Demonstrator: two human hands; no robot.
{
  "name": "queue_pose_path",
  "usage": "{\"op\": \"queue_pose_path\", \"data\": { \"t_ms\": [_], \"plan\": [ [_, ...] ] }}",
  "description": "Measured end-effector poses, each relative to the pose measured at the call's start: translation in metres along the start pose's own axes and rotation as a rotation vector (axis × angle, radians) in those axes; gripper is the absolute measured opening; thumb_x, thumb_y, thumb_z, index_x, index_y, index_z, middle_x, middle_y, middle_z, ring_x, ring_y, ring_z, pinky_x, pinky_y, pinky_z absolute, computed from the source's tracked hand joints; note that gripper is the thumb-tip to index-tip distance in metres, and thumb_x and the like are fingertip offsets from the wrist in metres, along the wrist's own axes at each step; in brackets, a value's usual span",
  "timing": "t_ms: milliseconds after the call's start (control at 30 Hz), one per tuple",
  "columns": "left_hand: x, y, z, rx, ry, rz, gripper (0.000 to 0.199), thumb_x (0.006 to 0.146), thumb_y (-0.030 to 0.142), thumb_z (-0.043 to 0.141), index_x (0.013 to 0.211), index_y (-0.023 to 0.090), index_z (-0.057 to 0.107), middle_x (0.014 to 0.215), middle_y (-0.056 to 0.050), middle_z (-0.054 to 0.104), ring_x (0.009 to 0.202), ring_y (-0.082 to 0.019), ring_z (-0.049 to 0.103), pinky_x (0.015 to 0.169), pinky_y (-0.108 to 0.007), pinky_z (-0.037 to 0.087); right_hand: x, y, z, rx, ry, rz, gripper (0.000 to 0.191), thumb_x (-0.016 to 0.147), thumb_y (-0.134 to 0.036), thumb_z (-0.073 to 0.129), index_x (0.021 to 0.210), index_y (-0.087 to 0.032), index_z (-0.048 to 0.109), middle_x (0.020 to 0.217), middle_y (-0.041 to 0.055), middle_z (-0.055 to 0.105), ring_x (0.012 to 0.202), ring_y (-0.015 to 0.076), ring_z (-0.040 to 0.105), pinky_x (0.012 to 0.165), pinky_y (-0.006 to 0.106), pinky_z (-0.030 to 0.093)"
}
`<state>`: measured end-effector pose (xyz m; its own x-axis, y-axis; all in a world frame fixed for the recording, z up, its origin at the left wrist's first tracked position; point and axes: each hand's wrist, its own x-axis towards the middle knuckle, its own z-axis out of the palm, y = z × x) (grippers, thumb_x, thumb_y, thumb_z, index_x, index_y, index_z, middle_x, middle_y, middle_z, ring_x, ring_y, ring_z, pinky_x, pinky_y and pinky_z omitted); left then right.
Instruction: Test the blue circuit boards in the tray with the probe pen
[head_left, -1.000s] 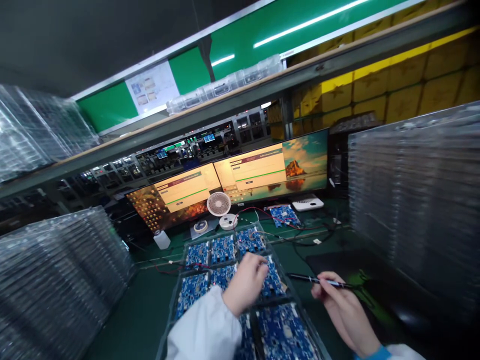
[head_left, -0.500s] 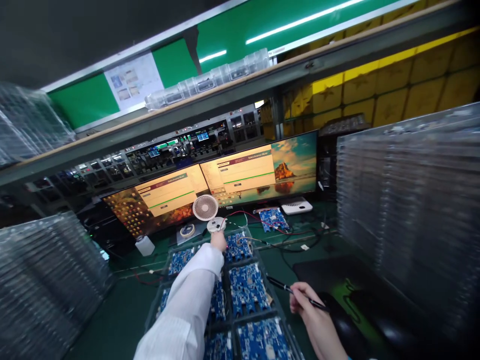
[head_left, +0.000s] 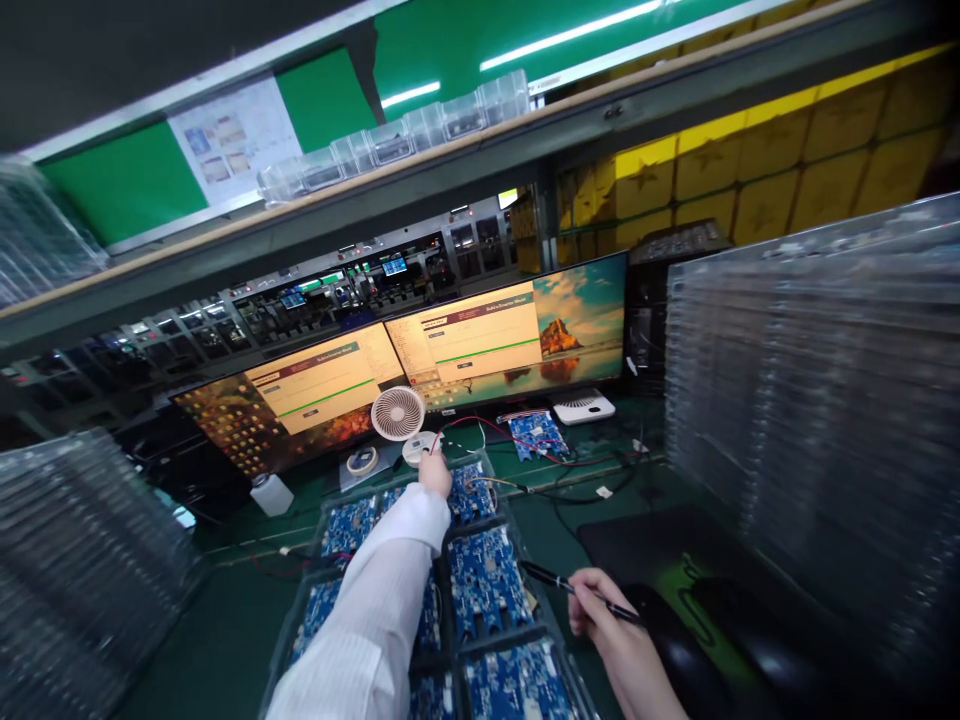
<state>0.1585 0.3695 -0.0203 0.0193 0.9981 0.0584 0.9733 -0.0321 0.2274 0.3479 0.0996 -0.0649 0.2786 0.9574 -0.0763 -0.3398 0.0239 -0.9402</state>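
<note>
Over seven boards [head_left: 487,585], right hand [head_left: 604,625] grips one pen [head_left: 577,592]; left hand's [head_left: 435,472] grip unclear.

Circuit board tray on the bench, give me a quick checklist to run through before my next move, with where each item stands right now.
1. Left hand reached to the far end of the tray, by the small fan: ok.
2. What the left fingers touch, a board or a wire: cannot tell, too small.
3. Right hand grips the pen, tip over the tray's right edge: ok.
4. Blue boards sit flat in their tray pockets: ok.
5. Red wires run loose over the bench by the far boards: not ok, they could snag.
6. Both monitors show a dialog window; the text is unreadable: cannot tell.
</note>
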Motion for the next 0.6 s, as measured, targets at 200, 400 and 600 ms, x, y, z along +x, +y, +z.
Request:
{"op": "queue_pose_path", "data": {
  "t_ms": [200, 400, 600],
  "plan": [
    [-0.028, 0.011, -0.005, -0.057, -0.087, 0.196, 0.024, 0.082, 0.009, 0.055, 0.102, 0.016, 0.068, 0.106, -0.008, 0.07, 0.102, -0.017, 0.062, 0.094, -0.028, 0.046, 0.0, -0.002, 0.001, 0.026, 0.004, 0.013, 0.047, 0.07, -0.067, 0.066, 0.078, -0.022, 0.057, 0.068, -0.0008, 0.05, 0.067, 0.014, 0.045, 0.06, 0.027, 0.041],
    [-0.047, 0.017, -0.006, -0.053, -0.112, 0.289, 0.017, 0.078, 0.016, 0.062, 0.092, 0.019, 0.071, 0.101, -0.008, 0.071, 0.101, -0.022, 0.063, 0.092, -0.03, 0.046, 0.002, 0.0, 0.0, 0.043, -0.01, 0.013, 0.046, 0.07, -0.066, 0.067, 0.08, -0.022, 0.058, 0.068, -0.0011, 0.05, 0.067, 0.0136, 0.045, 0.06, 0.026, 0.042],
    [-0.048, 0.022, -0.017, -0.105, -0.103, 0.294, 0.015, 0.084, 0.015, 0.054, 0.09, 0.01, 0.067, 0.093, -0.015, 0.07, 0.092, -0.024, 0.064, 0.085, -0.033, 0.047, 0.004, 0.0, -0.001, 0.056, 0.014, -0.009, 0.046, 0.069, -0.065, 0.069, 0.08, -0.021, 0.059, 0.067, -0.0004, 0.053, 0.066, 0.0137, 0.048, 0.058, 0.026, 0.043]
  ]
}}
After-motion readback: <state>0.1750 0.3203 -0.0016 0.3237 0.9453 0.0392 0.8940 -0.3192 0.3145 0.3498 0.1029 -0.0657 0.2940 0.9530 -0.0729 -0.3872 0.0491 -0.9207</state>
